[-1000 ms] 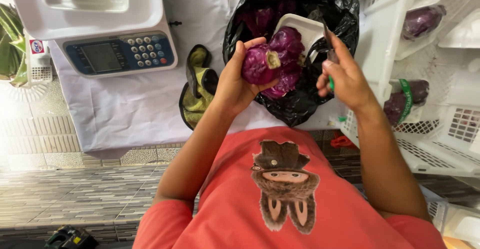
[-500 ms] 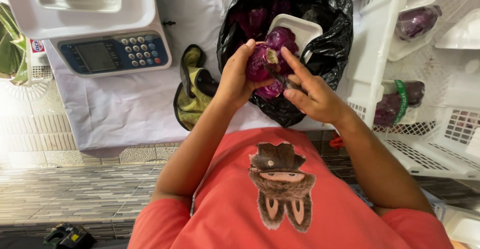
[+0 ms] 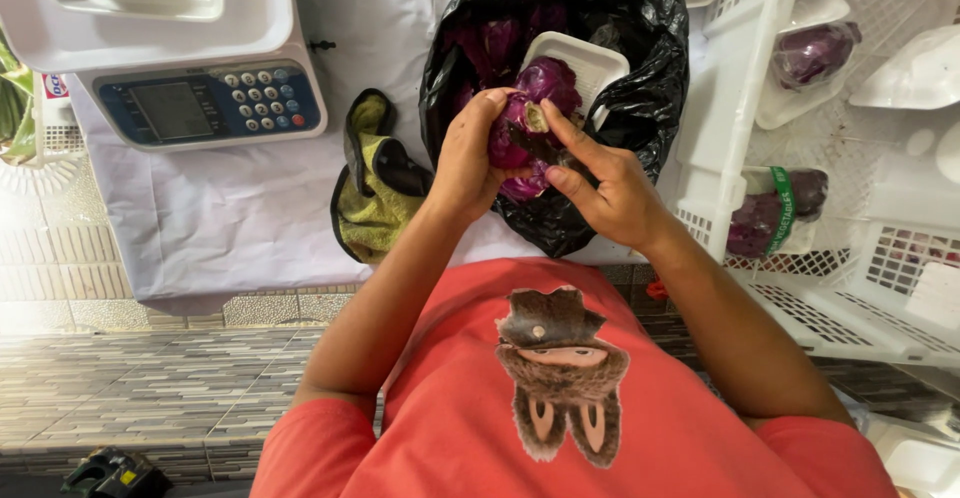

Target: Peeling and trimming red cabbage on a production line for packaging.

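My left hand (image 3: 466,158) grips a small purple cabbage (image 3: 510,133) over an open black plastic bag (image 3: 640,48). My right hand (image 3: 605,188) holds a small dark knife (image 3: 527,143) with its blade laid against the cabbage beside the pale stem end, forefinger stretched along it. Inside the bag lie purple leaf trimmings and a white foam tray (image 3: 580,58).
A white weighing scale (image 3: 180,58) with a blue keypad stands at the upper left on a white cloth. A yellow-and-black glove (image 3: 375,183) lies beside the bag. White plastic crates (image 3: 760,88) at right hold wrapped purple cabbages (image 3: 810,53) on trays.
My right hand came in from the right with the knife and set the blade against the cabbage's stem end. My left hand has kept hold of the cabbage.
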